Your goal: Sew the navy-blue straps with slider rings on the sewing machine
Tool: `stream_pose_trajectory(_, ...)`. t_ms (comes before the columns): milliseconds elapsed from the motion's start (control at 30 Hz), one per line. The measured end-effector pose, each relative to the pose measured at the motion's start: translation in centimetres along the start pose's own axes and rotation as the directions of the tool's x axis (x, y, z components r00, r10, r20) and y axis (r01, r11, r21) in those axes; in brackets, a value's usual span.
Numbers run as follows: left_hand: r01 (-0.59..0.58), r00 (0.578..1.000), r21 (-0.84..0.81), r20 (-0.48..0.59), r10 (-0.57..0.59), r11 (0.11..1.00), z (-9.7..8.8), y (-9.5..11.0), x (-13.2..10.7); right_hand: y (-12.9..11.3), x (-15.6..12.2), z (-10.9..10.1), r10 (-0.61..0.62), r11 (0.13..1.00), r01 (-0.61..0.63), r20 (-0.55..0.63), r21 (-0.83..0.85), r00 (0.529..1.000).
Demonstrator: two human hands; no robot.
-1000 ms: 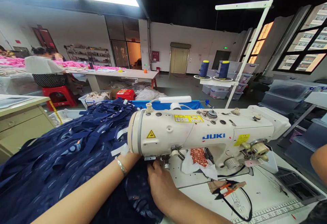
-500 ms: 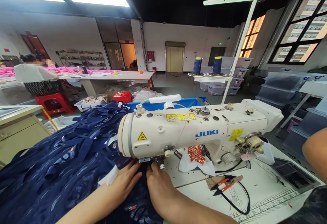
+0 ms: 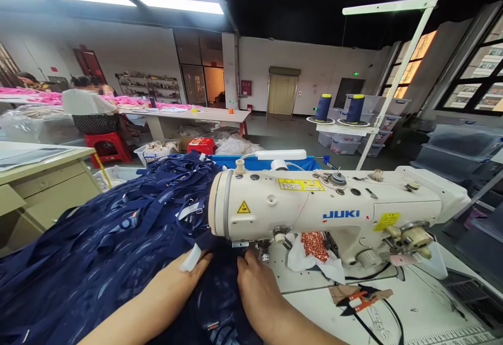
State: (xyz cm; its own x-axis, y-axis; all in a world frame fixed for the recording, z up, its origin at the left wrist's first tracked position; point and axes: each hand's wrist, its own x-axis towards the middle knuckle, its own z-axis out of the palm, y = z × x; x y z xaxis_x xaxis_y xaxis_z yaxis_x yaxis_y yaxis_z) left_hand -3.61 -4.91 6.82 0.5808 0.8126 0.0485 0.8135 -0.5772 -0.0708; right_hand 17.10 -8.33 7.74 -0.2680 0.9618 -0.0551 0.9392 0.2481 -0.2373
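Observation:
Navy fabric (image 3: 220, 295), part of a garment with straps, lies under the needle end of a white JUKI sewing machine (image 3: 298, 206). My left hand (image 3: 194, 270) is on the fabric left of the needle area, its fingers closed on the cloth and partly hidden by folds. A small white slip (image 3: 191, 258) sits at the back of that hand. Close below the presser foot, my right hand (image 3: 255, 281) pinches the fabric's right edge, thumb and fingers together. The heap of navy garments (image 3: 118, 245) spreads left from the machine.
Orange-handled thread snips (image 3: 357, 300) and a white cloth holding copper-coloured bits (image 3: 314, 248) lie on the machine table. Two navy thread cones (image 3: 323, 108) stand behind. A seated person (image 3: 90, 106) is at a far table; a drawer desk (image 3: 47, 182) stands left.
The view has turned left, so the machine appears further right. Both hands remain at the fabric by the needle; the left has drawn slightly back from the machine, and more cloth shows between them.

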Motion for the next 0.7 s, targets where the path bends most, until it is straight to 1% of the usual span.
stream_pose_trajectory(67,0.069,0.995,-0.012,0.069,-0.068,0.998,-2.6,1.5,0.8,0.1,0.1,0.2,-0.003,1.000,0.003,-0.013,0.012,1.000)
stream_pose_trajectory(100,0.104,0.991,-0.001,0.083,-0.104,0.995,-3.7,2.3,1.3,0.2,0.2,0.3,-0.004,1.000,0.005,-0.020,0.018,1.000)
stream_pose_trajectory(167,0.125,0.987,-0.052,0.106,-0.119,0.991,-5.0,3.9,2.0,0.3,0.3,0.5,-0.005,1.000,0.006,-0.038,0.024,0.999)
stream_pose_trajectory(200,0.125,0.987,-0.097,0.114,-0.114,0.987,-5.1,4.6,2.4,0.4,0.3,0.6,-0.004,1.000,0.005,-0.047,0.025,0.999)
stream_pose_trajectory(267,0.123,0.983,-0.160,0.153,-0.099,0.979,-4.6,5.8,3.0,0.5,0.4,1.0,-0.002,0.999,0.004,-0.059,0.033,0.998)
stream_pose_trajectory(333,0.111,0.977,-0.158,0.196,-0.079,0.981,-3.8,6.3,3.6,0.7,0.4,1.6,-0.007,0.997,0.013,-0.071,0.082,0.997)
stream_pose_trajectory(367,0.090,0.976,-0.164,0.210,-0.055,0.982,-3.4,6.2,3.8,0.8,0.4,1.9,-0.012,0.992,0.022,-0.083,0.123,0.997)
stream_pose_trajectory(433,0.031,0.978,-0.217,0.208,0.015,0.976,-3.2,5.3,4.2,1.0,0.4,2.6,-0.031,0.975,0.056,-0.121,0.215,0.992)
stream_pose_trajectory(567,-0.035,0.981,-0.342,0.166,0.097,0.939,-3.0,2.2,4.1,1.0,0.4,3.3,-0.126,0.910,0.195,-0.203,0.367,0.971)
stream_pose_trajectory(633,-0.079,0.986,-0.429,0.102,0.135,0.900,-2.2,1.0,4.0,0.8,0.3,3.3,-0.159,0.878,0.229,-0.196,0.421,0.968)
stream_pose_trajectory(700,-0.127,0.987,-0.501,0.019,0.157,0.856,-0.7,0.4,4.2,0.5,0.4,3.2,-0.157,0.863,0.216,-0.164,0.457,0.974)
